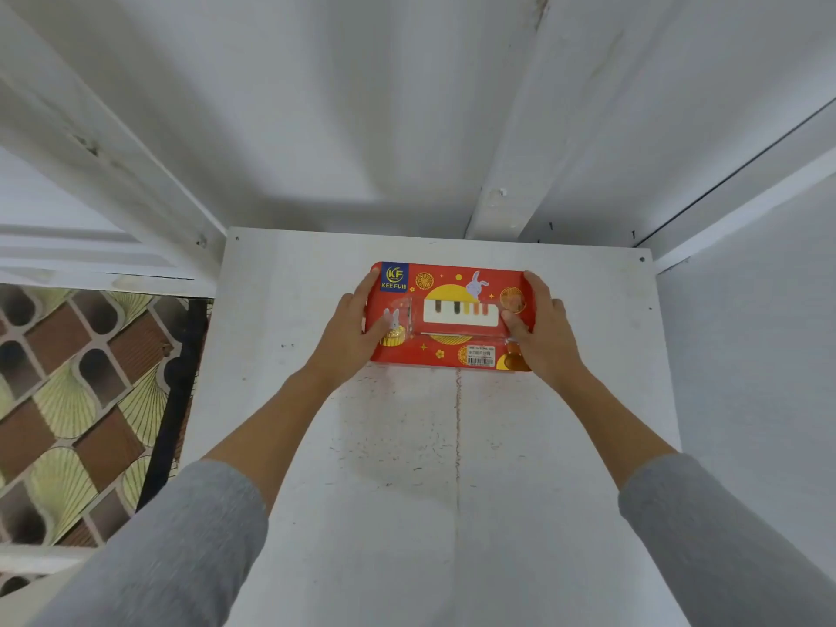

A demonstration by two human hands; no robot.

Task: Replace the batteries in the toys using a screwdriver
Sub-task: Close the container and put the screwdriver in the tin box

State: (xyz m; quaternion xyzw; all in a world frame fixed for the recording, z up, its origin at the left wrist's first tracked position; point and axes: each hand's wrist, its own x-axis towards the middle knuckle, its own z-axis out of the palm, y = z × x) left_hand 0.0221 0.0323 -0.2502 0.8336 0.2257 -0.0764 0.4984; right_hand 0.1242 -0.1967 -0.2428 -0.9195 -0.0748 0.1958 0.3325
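Item: red blister pack (445,316) on white table (289,400), lying between both hands.
Risk — the sealed plastic may tear unevenly or slip if pulled one-sidedly.
Left hand (350,330) grips the pack's left edge; right hand (540,328) grips its right edge, thumb on the front — no screwdriver or toy seen.

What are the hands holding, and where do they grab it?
Both hands hold one red toy package. The left hand grips its left short end, and the right hand grips its right short end.
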